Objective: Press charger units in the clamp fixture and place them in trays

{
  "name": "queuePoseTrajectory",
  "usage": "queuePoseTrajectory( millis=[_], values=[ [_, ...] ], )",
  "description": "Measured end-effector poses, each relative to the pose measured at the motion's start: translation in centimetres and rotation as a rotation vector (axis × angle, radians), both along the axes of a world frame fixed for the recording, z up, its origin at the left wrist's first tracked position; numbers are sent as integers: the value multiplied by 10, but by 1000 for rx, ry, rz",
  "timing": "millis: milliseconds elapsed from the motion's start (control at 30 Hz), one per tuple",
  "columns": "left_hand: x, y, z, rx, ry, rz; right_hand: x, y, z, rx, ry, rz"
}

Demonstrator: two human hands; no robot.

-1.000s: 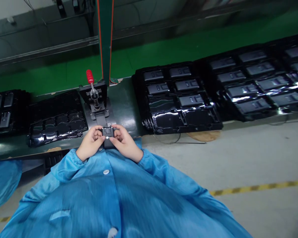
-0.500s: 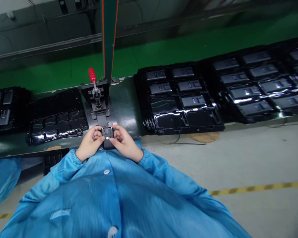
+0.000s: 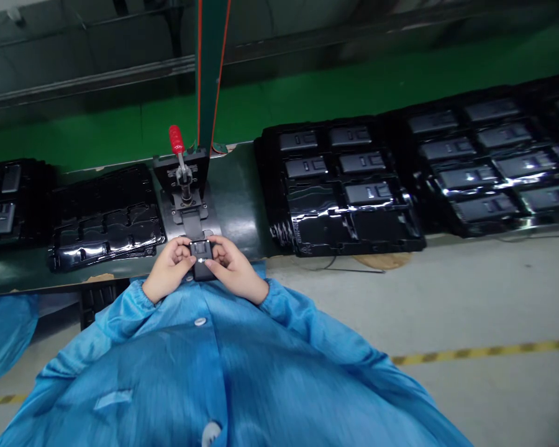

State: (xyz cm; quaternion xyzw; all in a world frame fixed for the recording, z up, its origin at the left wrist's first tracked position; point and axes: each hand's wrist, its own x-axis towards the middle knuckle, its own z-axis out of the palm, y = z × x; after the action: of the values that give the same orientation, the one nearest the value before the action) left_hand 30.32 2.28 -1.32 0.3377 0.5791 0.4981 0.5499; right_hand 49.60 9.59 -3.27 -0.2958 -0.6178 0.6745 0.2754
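Case sits pinched between our left hand and right hand, both curled onto its sides, with the clamp beyond our grip, and we should press evenly.

The small black casing looks like smooth plastic. The right-hand trays are glossy black plastic with bright reflections; the grey casings in them look more matt. The clamp is metal, its red handle plastic-looking. The green tabletop is smooth with a soft sheen; the smock is lustrous blue cloth.
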Motion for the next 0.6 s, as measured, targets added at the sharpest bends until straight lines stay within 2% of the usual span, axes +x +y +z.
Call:
queuePoseTrajectory(
  millis=[367, 600],
  values=[
    [-4, 5, 8, -29, 3, 32, -2, 2, -1, 41, -7, -10],
    [0, 4, 20, 35, -13, 107, -7, -6, 16, 89, 18, -107]
  ],
)
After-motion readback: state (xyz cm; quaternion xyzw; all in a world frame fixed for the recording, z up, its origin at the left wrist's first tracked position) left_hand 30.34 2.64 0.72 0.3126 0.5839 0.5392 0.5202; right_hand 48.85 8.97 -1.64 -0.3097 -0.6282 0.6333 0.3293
